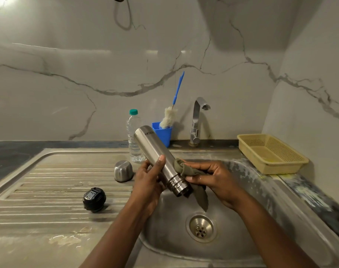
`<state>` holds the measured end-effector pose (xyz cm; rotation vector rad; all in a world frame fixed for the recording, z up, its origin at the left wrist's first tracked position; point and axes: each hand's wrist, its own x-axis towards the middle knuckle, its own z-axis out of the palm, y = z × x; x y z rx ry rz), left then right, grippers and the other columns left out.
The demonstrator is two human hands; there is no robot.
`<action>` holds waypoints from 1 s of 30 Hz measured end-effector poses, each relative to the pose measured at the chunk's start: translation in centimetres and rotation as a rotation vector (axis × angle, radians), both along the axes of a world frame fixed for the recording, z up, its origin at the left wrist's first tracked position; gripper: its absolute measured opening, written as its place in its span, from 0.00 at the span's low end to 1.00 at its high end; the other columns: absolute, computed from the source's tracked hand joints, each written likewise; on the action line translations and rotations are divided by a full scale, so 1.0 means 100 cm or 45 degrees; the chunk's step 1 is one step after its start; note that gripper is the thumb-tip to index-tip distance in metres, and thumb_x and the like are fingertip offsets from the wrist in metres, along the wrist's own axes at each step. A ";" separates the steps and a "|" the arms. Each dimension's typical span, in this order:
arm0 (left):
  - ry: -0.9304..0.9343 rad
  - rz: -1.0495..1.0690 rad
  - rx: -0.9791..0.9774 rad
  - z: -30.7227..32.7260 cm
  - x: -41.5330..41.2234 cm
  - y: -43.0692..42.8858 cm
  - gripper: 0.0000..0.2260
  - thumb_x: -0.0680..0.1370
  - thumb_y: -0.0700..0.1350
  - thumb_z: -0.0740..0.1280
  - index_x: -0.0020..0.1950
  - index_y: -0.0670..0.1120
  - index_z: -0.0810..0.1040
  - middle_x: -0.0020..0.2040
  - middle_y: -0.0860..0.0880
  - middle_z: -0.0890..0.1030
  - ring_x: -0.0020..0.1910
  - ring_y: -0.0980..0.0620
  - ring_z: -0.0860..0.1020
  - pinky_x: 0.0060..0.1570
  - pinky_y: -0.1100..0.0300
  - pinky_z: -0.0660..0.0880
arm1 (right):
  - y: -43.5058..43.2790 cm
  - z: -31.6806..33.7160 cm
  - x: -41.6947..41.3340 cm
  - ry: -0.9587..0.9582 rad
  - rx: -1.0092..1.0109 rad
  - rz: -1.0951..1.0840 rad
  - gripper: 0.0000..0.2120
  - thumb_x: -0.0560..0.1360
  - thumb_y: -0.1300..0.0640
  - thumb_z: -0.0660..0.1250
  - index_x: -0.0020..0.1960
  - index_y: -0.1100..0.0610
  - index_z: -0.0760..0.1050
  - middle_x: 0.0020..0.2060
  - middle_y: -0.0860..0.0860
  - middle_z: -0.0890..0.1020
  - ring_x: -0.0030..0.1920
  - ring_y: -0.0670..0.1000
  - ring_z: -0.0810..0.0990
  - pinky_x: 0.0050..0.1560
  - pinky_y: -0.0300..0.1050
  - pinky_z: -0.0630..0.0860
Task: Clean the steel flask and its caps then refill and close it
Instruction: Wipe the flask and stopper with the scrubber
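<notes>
The steel flask (155, 149) is held tilted over the sink basin, its base up and to the left, its open threaded mouth down and toward me. My left hand (149, 182) grips its lower body. My right hand (209, 176) presses an olive-green cloth (195, 182) against the flask just above the threads; the cloth's tail hangs below the mouth. The steel outer cap (123, 170) stands upside down on the drainboard. The black inner cap (94, 199) lies nearer me on the ribbed drainboard.
A clear water bottle with a green lid (133, 136) stands behind the flask. A blue cup (162, 133) holds a bottle brush (170, 115). The tap (198, 120) is off. A yellow basket (271, 153) sits at the right. The drain (201, 228) lies below the hands.
</notes>
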<state>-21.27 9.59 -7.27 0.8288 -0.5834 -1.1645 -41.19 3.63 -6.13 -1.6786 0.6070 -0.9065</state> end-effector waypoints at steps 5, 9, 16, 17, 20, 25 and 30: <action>0.119 -0.005 0.002 0.000 -0.001 0.001 0.27 0.75 0.46 0.76 0.71 0.44 0.71 0.63 0.37 0.83 0.56 0.43 0.87 0.46 0.51 0.85 | 0.004 -0.006 0.008 -0.042 0.114 -0.068 0.15 0.79 0.62 0.71 0.66 0.55 0.83 0.59 0.53 0.87 0.61 0.54 0.85 0.65 0.54 0.80; 0.168 -0.034 0.009 0.000 -0.001 0.001 0.26 0.76 0.44 0.74 0.72 0.44 0.70 0.64 0.37 0.83 0.57 0.42 0.87 0.47 0.51 0.85 | 0.012 -0.002 0.021 -0.003 0.043 -0.142 0.13 0.83 0.56 0.68 0.67 0.50 0.81 0.57 0.49 0.87 0.58 0.50 0.86 0.62 0.52 0.82; 0.085 -0.092 -0.003 -0.005 -0.005 -0.001 0.22 0.80 0.42 0.72 0.72 0.41 0.72 0.58 0.39 0.86 0.51 0.44 0.87 0.46 0.50 0.85 | 0.014 0.001 0.023 0.062 -0.231 -0.078 0.23 0.80 0.64 0.71 0.73 0.52 0.77 0.72 0.43 0.78 0.72 0.40 0.74 0.69 0.37 0.74; 0.096 -0.087 -0.006 -0.004 -0.004 -0.002 0.22 0.80 0.42 0.72 0.72 0.40 0.72 0.57 0.39 0.86 0.51 0.43 0.87 0.46 0.49 0.85 | 0.014 0.002 0.021 0.054 -0.228 -0.045 0.24 0.78 0.66 0.72 0.72 0.54 0.77 0.73 0.43 0.76 0.73 0.40 0.73 0.69 0.37 0.73; 0.183 -0.083 -0.009 -0.001 0.000 -0.002 0.23 0.79 0.42 0.72 0.73 0.38 0.72 0.57 0.38 0.86 0.54 0.40 0.86 0.54 0.43 0.85 | 0.009 0.003 0.012 -0.002 -0.155 0.026 0.23 0.73 0.72 0.74 0.67 0.60 0.81 0.70 0.47 0.80 0.72 0.45 0.76 0.71 0.43 0.74; 0.253 -0.045 -0.010 0.000 0.004 -0.002 0.27 0.79 0.42 0.72 0.75 0.39 0.68 0.63 0.34 0.82 0.63 0.36 0.83 0.59 0.38 0.82 | 0.002 0.003 0.002 -0.068 0.069 0.019 0.21 0.73 0.75 0.71 0.64 0.63 0.82 0.64 0.51 0.85 0.68 0.50 0.80 0.67 0.45 0.77; 0.130 -0.101 -0.039 -0.003 0.002 0.000 0.27 0.78 0.40 0.72 0.75 0.50 0.68 0.62 0.37 0.84 0.58 0.40 0.86 0.51 0.43 0.85 | 0.005 -0.001 0.011 -0.030 0.048 -0.146 0.16 0.79 0.64 0.71 0.65 0.56 0.83 0.58 0.51 0.87 0.62 0.51 0.84 0.70 0.58 0.76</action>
